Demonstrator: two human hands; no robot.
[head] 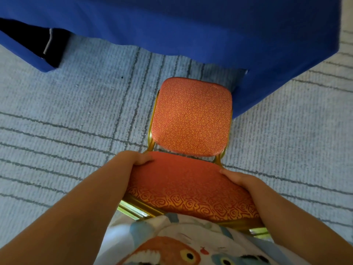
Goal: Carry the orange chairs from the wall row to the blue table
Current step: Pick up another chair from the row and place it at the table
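Gripping the padded backrest of an orange patterned-fabric chair with gold metal frame (192, 119): left hand (136, 159) and right hand (240, 181), fingers wrapped over its top corners. Chair stands on grey striped carpet (57, 111), seat just beside the blue-draped worktop (191, 25). Likely rigid, moderately heavy; cushioning yields. No legible labels.
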